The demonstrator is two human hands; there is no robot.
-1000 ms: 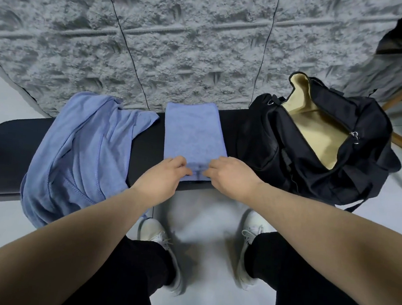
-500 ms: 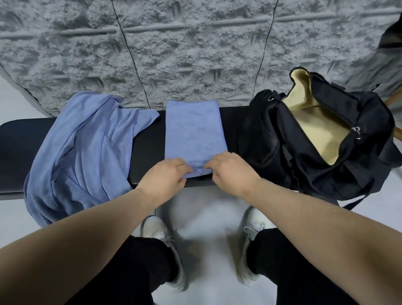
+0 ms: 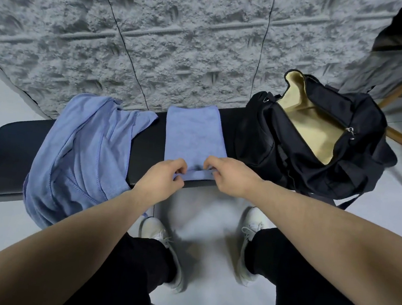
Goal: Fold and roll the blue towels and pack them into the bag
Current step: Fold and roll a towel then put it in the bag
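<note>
- I see the folded towel point(image 3: 193, 133) lying as a narrow strip across the black bench point(image 3: 9, 140), its long axis running away from me, far end at the wall side, near end at the bench's front edge.
- My left hand point(image 3: 161, 181) pinches the near-left corner of that strip; the fingers are curled onto the cloth.
- My right hand point(image 3: 232, 177) pinches the near-right corner in the same way, thumb and fingertips closed on the hem.
- Between the two hands the near edge is lifted and turned over on itself into a thin lip. I judge this to be the start of the roll: folding of this towel is done, rolling has just begun.
- The turned lip is shadowed by the knuckles, so I cannot tell whether it is one full turn or only a tuck.
- The loose towels point(image 3: 83, 156) lie crumpled at the bench's left, draping over the front edge, apart from the strip. They look unfolded.
- The bag point(image 3: 280, 147) sits just right of the strip, mouth unzipped, tan lining showing; I see no towel inside it.
- Next move, as I judge it: push both hands forward evenly, keeping the lip tight and the sides square, so the roll does not cone towards one end.
</note>
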